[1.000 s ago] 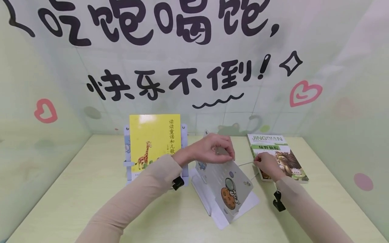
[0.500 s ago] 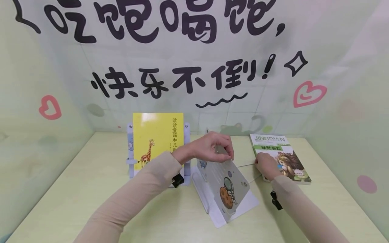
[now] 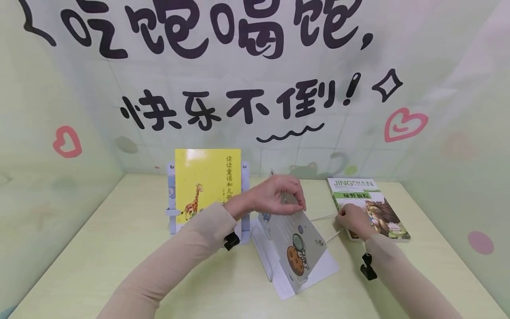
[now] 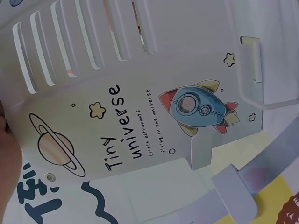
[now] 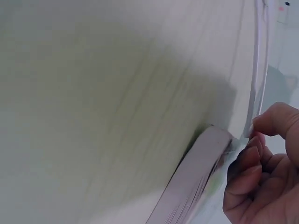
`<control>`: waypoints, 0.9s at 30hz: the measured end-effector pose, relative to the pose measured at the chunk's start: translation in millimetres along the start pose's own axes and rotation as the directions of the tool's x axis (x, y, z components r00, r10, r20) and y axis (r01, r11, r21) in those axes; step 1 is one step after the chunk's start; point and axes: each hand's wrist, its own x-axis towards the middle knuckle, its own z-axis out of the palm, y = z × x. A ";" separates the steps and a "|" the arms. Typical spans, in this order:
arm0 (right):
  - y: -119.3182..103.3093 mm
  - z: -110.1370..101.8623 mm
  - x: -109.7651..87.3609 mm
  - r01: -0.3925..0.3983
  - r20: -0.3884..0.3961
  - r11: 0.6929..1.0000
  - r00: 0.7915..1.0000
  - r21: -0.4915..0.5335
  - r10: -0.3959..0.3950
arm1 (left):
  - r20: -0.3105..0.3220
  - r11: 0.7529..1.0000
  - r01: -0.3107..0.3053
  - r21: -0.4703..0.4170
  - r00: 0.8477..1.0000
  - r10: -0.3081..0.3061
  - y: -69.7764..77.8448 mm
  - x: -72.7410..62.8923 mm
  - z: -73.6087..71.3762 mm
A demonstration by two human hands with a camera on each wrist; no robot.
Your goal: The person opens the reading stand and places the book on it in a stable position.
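Note:
A pale metal book stand (image 3: pixel 279 230) with astronaut and planet prints stands at an angle on the table. My left hand (image 3: pixel 276 195) pinches the top corner of its tilted back plate. In the left wrist view the back plate (image 4: pixel 187 51) shows slots, a rocket, a ringed planet and "Tiny universe" lettering. From behind the plate a thin wire support leg (image 3: pixel 323 217) reaches to the right. My right hand (image 3: pixel 355 219) pinches the end of this wire between thumb and forefinger, above the left edge of the lion book (image 3: pixel 372 195). The right wrist view shows the wire (image 5: pixel 257 70) running up from the fingertips.
A yellow giraffe book (image 3: pixel 205 173) stands upright on another book stand (image 3: pixel 172 195) at the back left, partly behind my left forearm. The lion book lies flat at the right rear. A lettered wall sheet (image 3: pixel 223 137) closes off the back of the table (image 3: pixel 99 248).
The head view has shifted slightly. The stand's back plate and the wire have moved only a little, and both hands keep their pinch.

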 end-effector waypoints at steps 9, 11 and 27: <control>10.0 -11.8 -18.0 -0.072 0.197 0.815 0.979 0.575 -0.053 | -0.090 0.970 -0.103 0.220 0.988 0.125 6.0 -10.8 1.9; 14.0 -12.4 -24.1 -0.099 0.259 0.718 0.959 0.689 -0.115 | -0.117 0.963 -0.112 0.243 0.983 0.144 7.1 -14.1 3.2; 13.1 14.3 -40.6 0.079 0.315 0.721 0.863 0.689 -0.395 | -0.288 0.976 -0.042 0.213 0.952 0.104 8.3 -32.2 6.0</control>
